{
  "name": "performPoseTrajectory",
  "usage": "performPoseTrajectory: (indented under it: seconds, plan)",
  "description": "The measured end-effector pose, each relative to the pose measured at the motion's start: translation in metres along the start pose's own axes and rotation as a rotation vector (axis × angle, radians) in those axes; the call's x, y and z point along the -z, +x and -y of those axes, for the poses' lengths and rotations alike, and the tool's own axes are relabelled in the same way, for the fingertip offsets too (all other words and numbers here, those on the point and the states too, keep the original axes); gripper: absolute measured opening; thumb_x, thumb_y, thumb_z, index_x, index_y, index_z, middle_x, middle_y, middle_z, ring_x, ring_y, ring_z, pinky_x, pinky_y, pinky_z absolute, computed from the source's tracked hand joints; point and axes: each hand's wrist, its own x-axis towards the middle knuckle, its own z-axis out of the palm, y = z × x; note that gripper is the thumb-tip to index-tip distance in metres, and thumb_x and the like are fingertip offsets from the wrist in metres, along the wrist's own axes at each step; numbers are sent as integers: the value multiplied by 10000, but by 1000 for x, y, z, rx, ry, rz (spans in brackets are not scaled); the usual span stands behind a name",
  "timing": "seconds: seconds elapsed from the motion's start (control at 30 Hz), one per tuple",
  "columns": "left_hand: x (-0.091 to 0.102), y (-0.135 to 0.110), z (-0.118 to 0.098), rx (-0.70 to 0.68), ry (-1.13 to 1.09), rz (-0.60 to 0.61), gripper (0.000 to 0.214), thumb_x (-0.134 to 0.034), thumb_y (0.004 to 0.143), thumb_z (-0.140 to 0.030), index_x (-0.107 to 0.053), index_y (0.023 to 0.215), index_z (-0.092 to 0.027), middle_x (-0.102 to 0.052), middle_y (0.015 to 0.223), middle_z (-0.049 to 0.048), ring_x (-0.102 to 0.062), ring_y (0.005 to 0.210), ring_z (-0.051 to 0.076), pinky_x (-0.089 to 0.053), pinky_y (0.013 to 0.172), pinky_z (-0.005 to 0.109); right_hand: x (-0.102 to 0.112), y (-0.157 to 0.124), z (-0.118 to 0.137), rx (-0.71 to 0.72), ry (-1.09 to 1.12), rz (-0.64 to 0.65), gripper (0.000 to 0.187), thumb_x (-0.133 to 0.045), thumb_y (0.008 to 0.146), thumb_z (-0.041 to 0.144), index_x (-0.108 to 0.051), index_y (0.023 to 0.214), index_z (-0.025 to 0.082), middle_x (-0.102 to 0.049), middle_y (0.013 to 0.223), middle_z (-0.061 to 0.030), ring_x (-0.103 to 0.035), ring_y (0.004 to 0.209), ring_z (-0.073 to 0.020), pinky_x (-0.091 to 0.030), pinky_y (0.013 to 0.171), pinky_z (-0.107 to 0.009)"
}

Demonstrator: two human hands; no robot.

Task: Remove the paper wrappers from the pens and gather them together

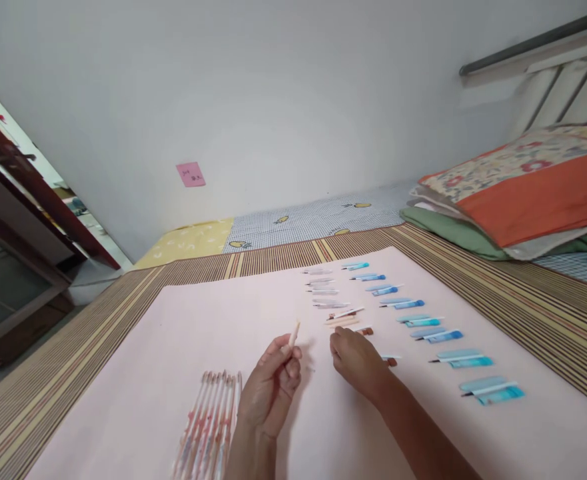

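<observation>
My left hand (272, 390) is closed around a slim cream pen barrel (293, 333), holding it upright above a pale pink sheet (183, 347). My right hand (356, 360) rests knuckles-up on the sheet, fingers curled down over small pen parts; a brown cap (366, 331) lies just beyond it. What its fingers hold is hidden. Cream and white pen pieces (340, 319) lie just past both hands. A row of clear pen parts (323, 290) and a row of blue pen parts (426, 330) stretch away to the right.
A bundle of several patterned pen barrels (208, 427) lies near my left wrist. The pink sheet covers a striped mat (548, 307) on a bed. Folded bedding and an orange pillow (533, 193) sit at the right. A white wall with a pink note (190, 174) stands behind.
</observation>
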Motion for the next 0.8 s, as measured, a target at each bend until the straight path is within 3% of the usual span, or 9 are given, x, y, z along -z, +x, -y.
performPoseTrajectory:
  seconds: [0.13,0.23,0.37,0.43,0.5,0.8]
  plan:
    - [0,-1,1,12,-18,34,160,-732,780,-133,-658,922,-137,-649,743,34,-500,554,55,-427,528,151,3,-5,3,19,104,-96,199,-495,730,-19,-567,705,165,-604,792,-69,-546,716,-180,-366,636,-281]
    - [-2,-1,2,8,14,39,169,-750,769,-154,-672,917,-132,-649,735,33,-500,550,53,-429,534,150,16,-14,8,33,228,-162,157,-472,841,84,-592,840,186,-611,766,-14,-572,687,-149,-421,647,-251]
    - [-5,-2,6,24,62,66,166,-760,769,-176,-693,912,-126,-649,717,32,-508,552,53,-432,548,148,43,-28,22,83,777,-307,197,-513,927,315,-638,1034,205,-670,863,-23,-624,796,-166,-487,693,-249]
    - [-7,-2,8,33,79,90,164,-758,774,-188,-697,912,-124,-649,707,33,-503,536,49,-418,538,146,54,-34,29,101,1061,-361,190,-590,888,360,-661,969,203,-665,833,-27,-616,770,-172,-489,686,-265]
    - [-10,-3,11,43,93,109,167,-759,775,-203,-697,908,-122,-644,695,30,-487,513,43,-397,520,144,60,-37,34,97,1196,-373,181,-632,862,378,-650,897,201,-626,741,-9,-581,680,-157,-475,639,-265]
    - [-17,-5,14,61,89,163,145,-734,804,-221,-695,898,-117,-632,683,30,-466,509,46,-365,513,153,58,-36,34,78,1300,-318,225,-695,824,404,-656,853,185,-522,664,23,-459,610,-121,-386,557,-238]
